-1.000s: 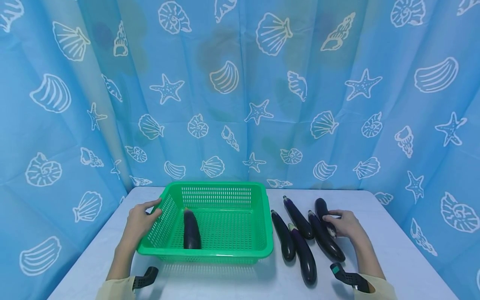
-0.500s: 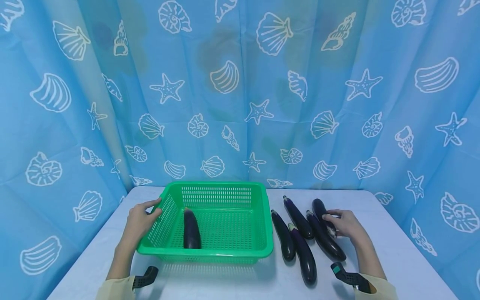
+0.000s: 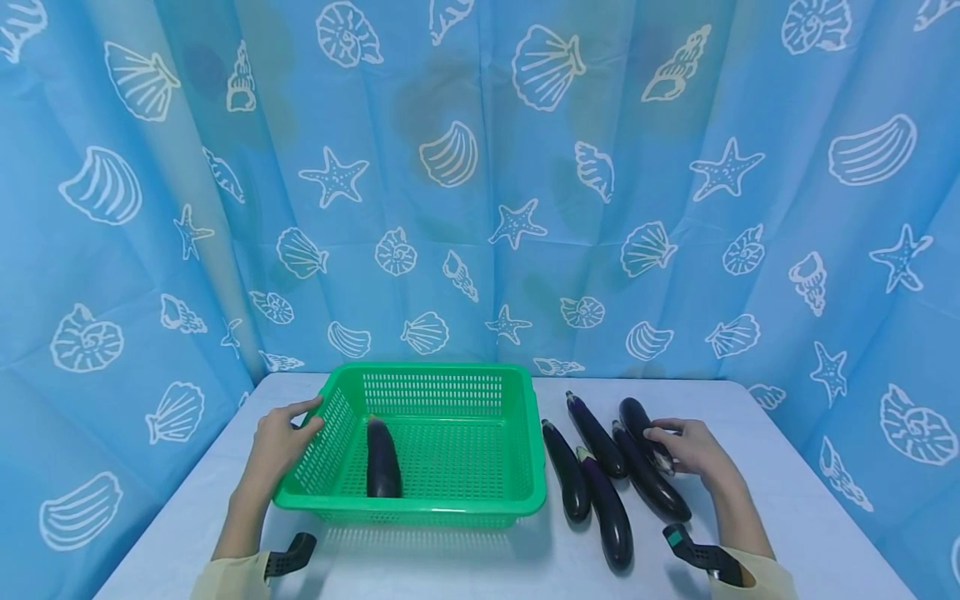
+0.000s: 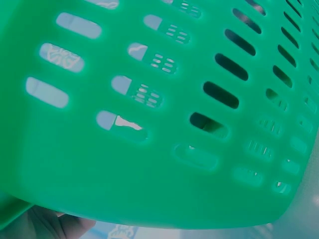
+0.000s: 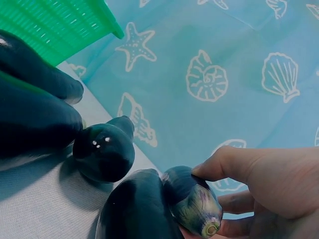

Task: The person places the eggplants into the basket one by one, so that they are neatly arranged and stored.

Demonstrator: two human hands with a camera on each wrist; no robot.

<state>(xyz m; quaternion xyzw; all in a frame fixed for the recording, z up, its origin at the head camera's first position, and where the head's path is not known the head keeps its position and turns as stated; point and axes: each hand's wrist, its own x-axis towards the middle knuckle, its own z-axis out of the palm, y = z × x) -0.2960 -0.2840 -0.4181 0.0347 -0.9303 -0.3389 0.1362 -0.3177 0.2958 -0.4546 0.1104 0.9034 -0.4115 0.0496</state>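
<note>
Curtain point(image 3: 517, 183) (blue) behind basket point(image 3: 536, 450), loose eggplants point(image 3: 567, 475) alongside

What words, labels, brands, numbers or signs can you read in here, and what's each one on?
None: no readable text on the basket or the eggplants.
The curtain carries only white shell and starfish drawings, no lettering.
The white squiggles behind the basket's slots, in the left wrist view, look like those drawings.
The wrist devices show nothing legible; any marking there is too small to read.
</note>
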